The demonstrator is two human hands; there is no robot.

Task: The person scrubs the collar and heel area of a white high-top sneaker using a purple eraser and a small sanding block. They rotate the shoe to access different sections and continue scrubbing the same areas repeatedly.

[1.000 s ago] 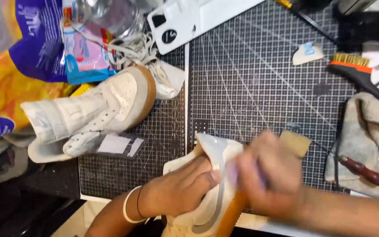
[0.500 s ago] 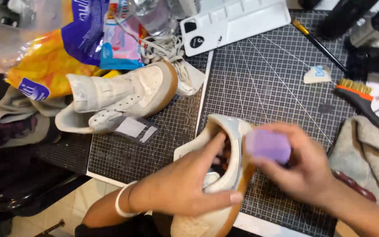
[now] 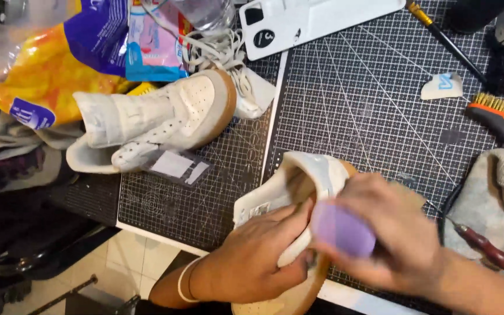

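The left hand grips one white shoe; the right hand closes round a purple block. A second shoe lies apart, beside one wire brush.

white shoe, purple block, gridded mat

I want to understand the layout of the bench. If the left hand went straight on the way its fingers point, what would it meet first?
Its fingers already touch the white shoe with a tan sole. Beyond that comes bare black gridded cutting mat, though depth is unclear.
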